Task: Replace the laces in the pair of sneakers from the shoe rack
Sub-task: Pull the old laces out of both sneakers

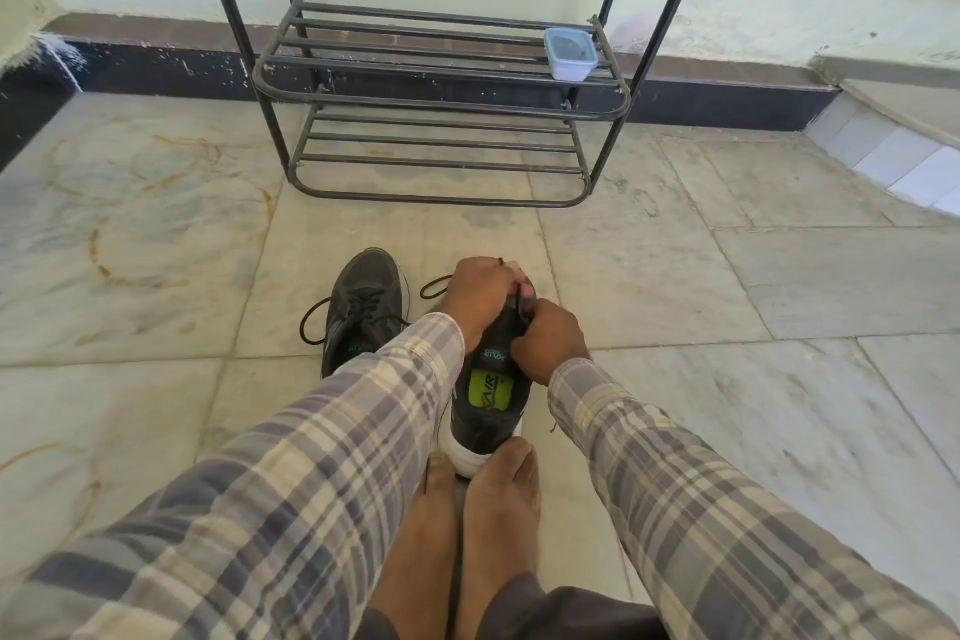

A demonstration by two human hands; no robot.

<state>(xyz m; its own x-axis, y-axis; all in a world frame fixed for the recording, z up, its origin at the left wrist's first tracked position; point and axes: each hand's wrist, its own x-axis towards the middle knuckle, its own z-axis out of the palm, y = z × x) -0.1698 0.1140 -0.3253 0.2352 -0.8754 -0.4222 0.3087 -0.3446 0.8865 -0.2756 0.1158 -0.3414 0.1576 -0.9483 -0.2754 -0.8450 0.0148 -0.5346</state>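
A: Where do we have the shoe?

B: The held sneaker (488,405) sits on the floor near us, toe pointing away toward the shoe rack (441,112). Its white heel is wedged between our bare feet (498,509). The second sneaker (363,307) lies just beside it on the left, laced, with its ends loose.

A: And our hands?

B: Our left hand (480,294) is curled over the forefoot, clamping the shoe down. Our right hand (550,340) is closed too, pinching the black lace (518,307) where it comes up over the tongue. A loop of lace trails out to the left of the toe.

A: How will it handle?

B: We judge the shoe light, with a soft upper that gives under pressure and a stiffer sole. So we should brace it by the sole and heel rather than squeeze the top. The lace is thin and limp and probably drags in the eyelets. We'd take it close to each eyelet and draw short lengths, not tug from the far end.

A: Any risk?

B: The tongue may bunch, and we can't see the eyelets under our hands.
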